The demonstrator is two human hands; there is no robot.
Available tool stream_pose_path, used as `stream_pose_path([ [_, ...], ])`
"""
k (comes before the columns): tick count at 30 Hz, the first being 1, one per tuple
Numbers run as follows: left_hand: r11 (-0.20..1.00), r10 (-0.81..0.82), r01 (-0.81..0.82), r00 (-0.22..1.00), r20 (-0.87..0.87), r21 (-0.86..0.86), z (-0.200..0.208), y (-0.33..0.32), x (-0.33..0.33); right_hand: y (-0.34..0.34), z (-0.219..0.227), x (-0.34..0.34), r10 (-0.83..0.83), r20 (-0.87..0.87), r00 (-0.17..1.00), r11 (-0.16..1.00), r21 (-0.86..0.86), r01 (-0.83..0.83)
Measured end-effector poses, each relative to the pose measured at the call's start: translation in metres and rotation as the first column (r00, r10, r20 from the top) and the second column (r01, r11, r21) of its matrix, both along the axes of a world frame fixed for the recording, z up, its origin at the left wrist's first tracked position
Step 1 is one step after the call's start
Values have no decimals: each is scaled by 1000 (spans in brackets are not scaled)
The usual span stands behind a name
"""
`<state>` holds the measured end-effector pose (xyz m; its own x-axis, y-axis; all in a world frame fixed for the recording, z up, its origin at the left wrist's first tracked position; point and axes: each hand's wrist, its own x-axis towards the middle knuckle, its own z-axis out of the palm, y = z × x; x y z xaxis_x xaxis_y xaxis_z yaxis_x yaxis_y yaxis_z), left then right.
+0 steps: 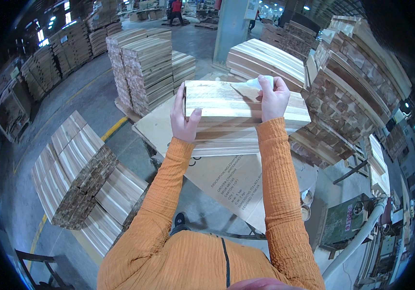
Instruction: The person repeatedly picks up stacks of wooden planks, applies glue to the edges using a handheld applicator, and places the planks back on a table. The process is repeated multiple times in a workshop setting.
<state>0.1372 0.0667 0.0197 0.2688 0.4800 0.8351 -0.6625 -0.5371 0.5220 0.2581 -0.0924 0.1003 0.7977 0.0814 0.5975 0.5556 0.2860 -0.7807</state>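
A light, striped wooden board [222, 104] lies in front of me on top of a stack of similar boards [229, 140]. My left hand [184, 121] is closed round the board's left end, thumb at the near edge and fingers along the end face. In my right hand [275, 100] is a small white squeeze bottle [254, 83], tilted over the board's far side with its thin nozzle pointing left. Whether the nozzle tip touches the wood I cannot tell. The stack rests on a printed cardboard sheet [207, 176].
Tall board stacks stand at far left [144, 63], and more board piles [267, 58] rise behind and to the right. A lower pile [74, 169] sits at near left. Small round containers [306, 205] and a green machine [345, 220] are at right. A person in red [176, 9] is far off.
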Motion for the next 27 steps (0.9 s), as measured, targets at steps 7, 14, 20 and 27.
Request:
stream_pose_path([
  [7, 1000, 13, -13, 1000, -14, 4, 0, 0, -1, 1, 1, -2, -6, -8, 1000, 1000, 20, 6],
  [14, 999, 34, -34, 999, -11, 15, -2, 3, 0, 0, -1, 2, 0, -15, 1000, 1000, 12, 0],
  [20, 1000, -8, 8, 1000, -13, -11, -1, -1, 0, -2, -3, 4, 8, 30, 1000, 1000, 24, -8],
  [27, 1000, 6, -5, 1000, -14, 5, -1, 0, -1, -1, -1, -1, 20, -3, 1000, 1000, 21, -20],
])
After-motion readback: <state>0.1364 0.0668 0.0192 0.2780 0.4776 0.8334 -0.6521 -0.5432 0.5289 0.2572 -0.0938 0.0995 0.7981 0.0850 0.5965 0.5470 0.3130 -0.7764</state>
